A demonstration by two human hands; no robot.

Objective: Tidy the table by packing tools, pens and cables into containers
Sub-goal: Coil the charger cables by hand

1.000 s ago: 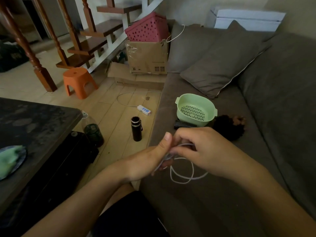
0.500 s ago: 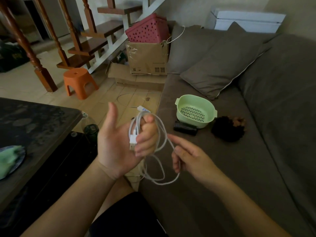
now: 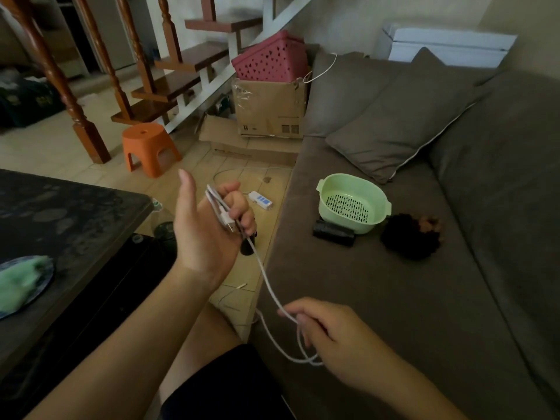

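The left hand (image 3: 209, 234) is gripping a few turns of white cable (image 3: 267, 281) with curled fingers (image 3: 241, 206), thumb free, while the right hand (image 3: 342, 341) is pinching the slack, seemingly looped, just above the sofa (image 3: 409, 304), and feeding it across under light tension should be keeping the turns neat.

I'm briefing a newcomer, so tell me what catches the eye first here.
The white cable strung between both hands, centre: the left hand grips its coiled end, the right hand pinches a loop lower down. Then the pale green basket on the grey sofa at right, and the orange stool on the floor, upper left.
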